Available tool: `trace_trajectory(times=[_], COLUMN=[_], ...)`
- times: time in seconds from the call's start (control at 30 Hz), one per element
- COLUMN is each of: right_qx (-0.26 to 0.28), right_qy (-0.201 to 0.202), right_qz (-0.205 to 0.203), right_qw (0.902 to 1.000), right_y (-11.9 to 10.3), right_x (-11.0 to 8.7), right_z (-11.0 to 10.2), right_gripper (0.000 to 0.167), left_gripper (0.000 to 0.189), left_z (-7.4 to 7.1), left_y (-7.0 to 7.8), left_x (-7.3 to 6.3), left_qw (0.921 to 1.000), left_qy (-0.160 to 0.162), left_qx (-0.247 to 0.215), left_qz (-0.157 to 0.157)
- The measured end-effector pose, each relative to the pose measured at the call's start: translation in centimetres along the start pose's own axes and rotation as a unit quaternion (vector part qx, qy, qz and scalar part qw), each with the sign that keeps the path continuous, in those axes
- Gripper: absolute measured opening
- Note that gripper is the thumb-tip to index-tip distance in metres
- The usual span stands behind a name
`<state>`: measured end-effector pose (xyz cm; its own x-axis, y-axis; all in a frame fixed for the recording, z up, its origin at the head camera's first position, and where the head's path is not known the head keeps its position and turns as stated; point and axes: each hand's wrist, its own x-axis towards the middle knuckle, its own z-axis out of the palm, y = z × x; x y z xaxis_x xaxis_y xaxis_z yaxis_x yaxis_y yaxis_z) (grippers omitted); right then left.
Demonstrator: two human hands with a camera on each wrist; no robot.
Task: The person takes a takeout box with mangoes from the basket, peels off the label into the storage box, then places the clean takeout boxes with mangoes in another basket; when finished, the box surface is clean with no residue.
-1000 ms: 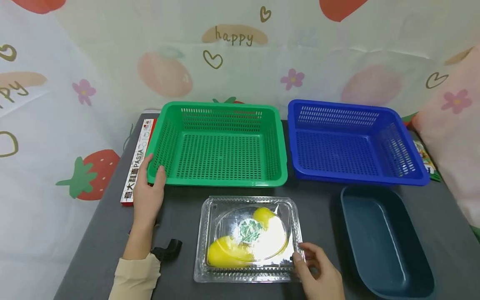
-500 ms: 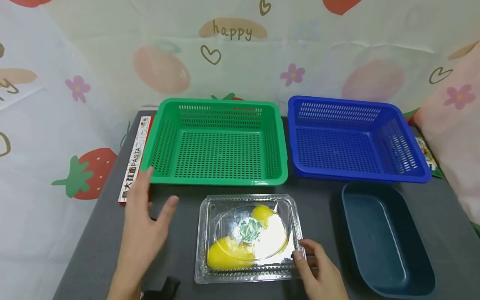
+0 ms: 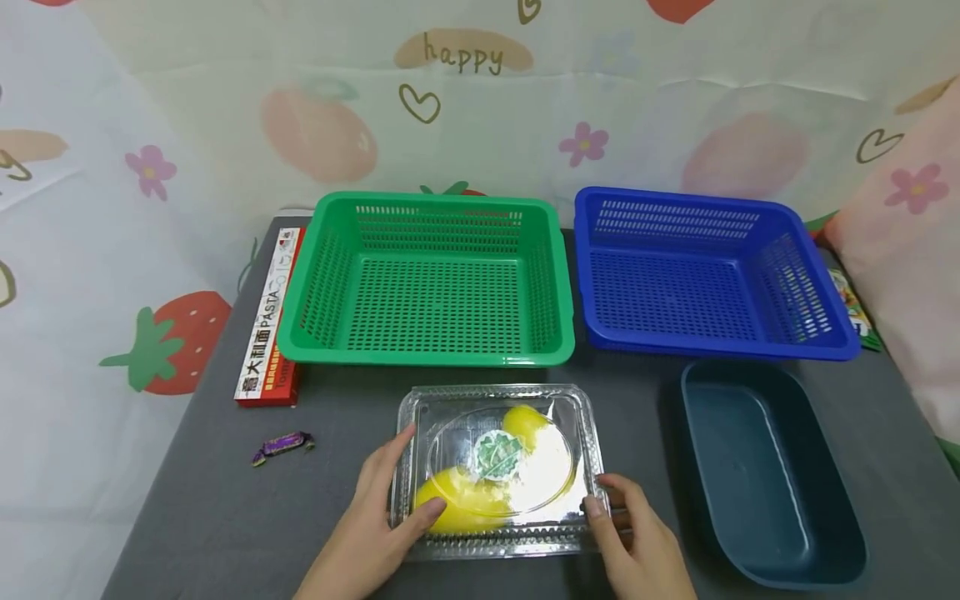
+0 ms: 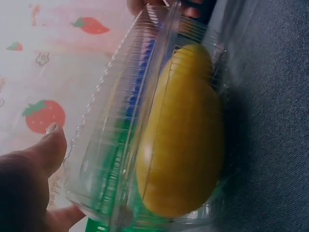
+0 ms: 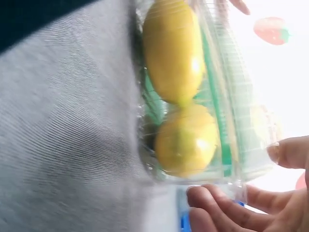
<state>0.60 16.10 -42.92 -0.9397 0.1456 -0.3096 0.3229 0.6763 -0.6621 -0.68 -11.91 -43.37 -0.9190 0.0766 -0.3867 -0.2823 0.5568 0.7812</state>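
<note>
A clear plastic clamshell container (image 3: 498,542) lies on the table in front of me, its lid down. Inside are yellow fruits (image 3: 467,500), smooth and rounded; a green-and-white round label sits on the lid. At the container's left edge is my left hand (image 3: 367,521), fingers extended along the side and thumb over the lid; the left wrist view shows that thumb (image 4: 52,145) apart from the plastic. My right hand (image 3: 641,537) holds the right edge, with its thumb at the lid's rim and its fingers bent against the end wall.
Behind the container stand a green basket (image 3: 431,358) and a blue basket (image 3: 720,342). A dark blue bin (image 3: 757,483) is to the right. On the left lie a red-and-white pasta box (image 3: 270,325) and a purple wrapped candy (image 3: 283,444). A green packet (image 3: 851,308) sits far right.
My left hand has left the green basket's front left corner and come down and right to the container's left edge, uncovering the candy. The right hand stays at the container.
</note>
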Motion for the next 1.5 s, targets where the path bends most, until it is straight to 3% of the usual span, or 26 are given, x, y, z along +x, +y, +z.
trace_trajectory(times=[0.2,0.4,0.6,0.73,0.9,1.1,1.5], right_qx=[-0.039,-0.052,-0.066,-0.083,-0.118,-0.12,-0.122], right_qy=[-0.002,0.073,0.057,0.042,0.033,0.021,0.026], right_qz=[-0.016,-0.107,-0.219,-0.259,-0.266,-0.256,-0.25], right_qw=[0.9991,0.9902,0.9719,0.9614,0.9563,0.9589,0.9601], right_y=[-1.0,-3.2,-5.0,-5.8,-6.5,-7.1,-7.1], right_x=[0.0,-0.5,0.1,0.6,1.5,2.5,3.2], right_z=[-1.6,-3.0,-2.2,-1.1,-0.1,0.5,1.3], right_gripper=[0.06,0.044,0.029,0.027,0.026,0.024,0.021], left_gripper=[0.091,0.096,0.097,0.096,0.096,0.096,0.092], left_z=[0.6,0.4,0.5,0.6,0.7,0.6,0.5], left_y=[-0.2,-0.3,-0.6,-0.7,-0.8,-0.9,-0.9], left_x=[0.5,0.5,0.5,0.6,0.6,0.6,0.7], left_qw=[0.9997,0.9994,0.9994,0.9996,0.9995,0.9992,0.9994], left_qy=[0.0,-0.001,0.004,0.005,0.008,0.016,0.016], left_qx=[-0.023,-0.034,-0.031,-0.026,-0.026,-0.017,-0.021], left_qz=[-0.001,0.007,0.018,0.013,0.014,0.033,0.024])
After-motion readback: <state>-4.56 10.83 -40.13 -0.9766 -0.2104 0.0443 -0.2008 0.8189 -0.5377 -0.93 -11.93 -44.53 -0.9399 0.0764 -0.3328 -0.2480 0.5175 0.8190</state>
